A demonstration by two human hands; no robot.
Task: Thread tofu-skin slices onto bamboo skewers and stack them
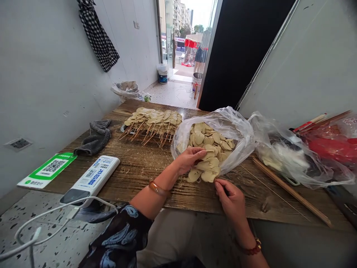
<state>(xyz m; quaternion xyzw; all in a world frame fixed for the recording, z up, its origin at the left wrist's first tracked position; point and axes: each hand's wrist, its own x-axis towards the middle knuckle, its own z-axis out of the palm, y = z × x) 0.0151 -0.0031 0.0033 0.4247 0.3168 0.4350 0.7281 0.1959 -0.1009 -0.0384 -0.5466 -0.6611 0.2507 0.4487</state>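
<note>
My right hand [231, 197] is closed in a pinch on the lower end of a thin wooden skewer, most of it hidden. Thin, pale, round slices [209, 163] sit at the skewer's upper part, overlapping each other. Just above and to the left, my left hand [192, 160] pinches a pale slice [208, 153] between thumb and fingers. Both hands are at the mouth of a clear plastic bag [240, 136], which holds a heap of similar loose slices [203, 134]. Beyond my left hand, several loaded skewers [153, 123] lie stacked on a tray.
Bare skewers [292, 191] lie at the right of the wooden table [134, 178], beside another plastic bag [281, 152] and red packaging [331, 149]. On the left are a grey cloth [96, 137], a QR-code card [48, 169] and a white box-shaped device [95, 176] with a cable.
</note>
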